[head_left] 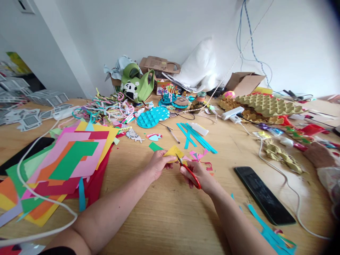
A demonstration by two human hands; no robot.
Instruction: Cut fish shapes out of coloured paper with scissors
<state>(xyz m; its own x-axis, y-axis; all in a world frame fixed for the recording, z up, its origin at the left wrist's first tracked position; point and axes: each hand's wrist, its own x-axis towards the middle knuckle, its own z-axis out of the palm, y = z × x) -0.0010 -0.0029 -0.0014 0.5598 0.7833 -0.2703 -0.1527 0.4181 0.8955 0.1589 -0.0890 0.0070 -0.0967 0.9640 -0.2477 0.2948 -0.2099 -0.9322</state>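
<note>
My left hand pinches the near left edge of a small piece of yellow paper, which has faint lines drawn on it. Closed around the red handles of a pair of scissors, my right hand has the blades at the yellow paper's edge. Just behind my left hand lies a scrap of green paper. Pink paper offcuts are scattered beyond my right hand. Blue paper strips lie crossed farther back, close to a pen.
A stack of coloured paper lies on the left, a white cable running over it. At right are a black phone, more blue strips and another person's hand. Egg cartons and a green bag stand toward the wall.
</note>
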